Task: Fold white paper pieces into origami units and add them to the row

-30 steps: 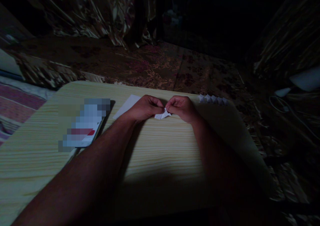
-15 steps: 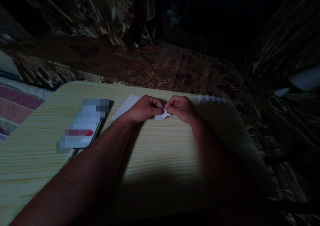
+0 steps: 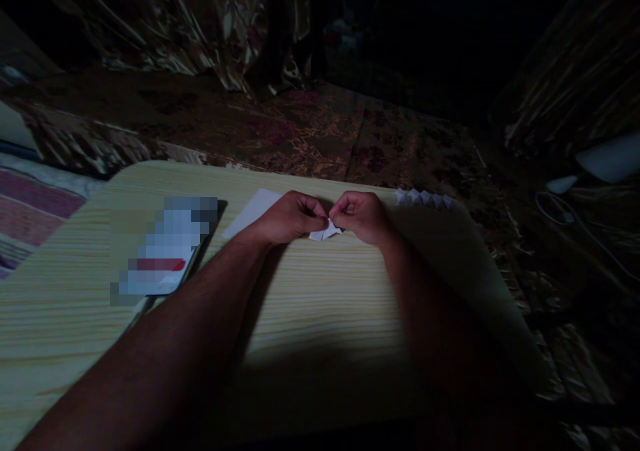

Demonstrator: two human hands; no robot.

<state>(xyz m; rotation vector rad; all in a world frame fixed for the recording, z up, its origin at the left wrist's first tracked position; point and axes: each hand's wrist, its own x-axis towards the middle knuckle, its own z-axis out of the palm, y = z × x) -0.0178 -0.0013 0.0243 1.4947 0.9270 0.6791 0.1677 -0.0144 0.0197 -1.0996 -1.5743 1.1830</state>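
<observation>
A small piece of folded white paper (image 3: 325,232) is pinched between my two hands just above the wooden table (image 3: 330,291). My left hand (image 3: 295,218) grips its left side with thumb and forefinger. From the other side, my right hand (image 3: 361,216) pinches the upper right part, the fingertips of both hands almost meeting. The fingers hide the paper's top. Beyond my left wrist lies flat white paper (image 3: 253,210), partly covered by that hand. Several small folded paper pieces (image 3: 424,198) sit in a row near the far right edge.
A phone-like flat object (image 3: 170,244), blurred by pixels, lies on the table left of my left forearm. Patterned cloth (image 3: 300,128) runs behind the table's far edge. A white lamp-like object (image 3: 613,158) with a cable (image 3: 555,211) is at the right. Striped fabric (image 3: 35,204) is at the left.
Both hands stay nearly in place on the folded paper, with only a very slight shift of the fingers. The other things have not moved.
</observation>
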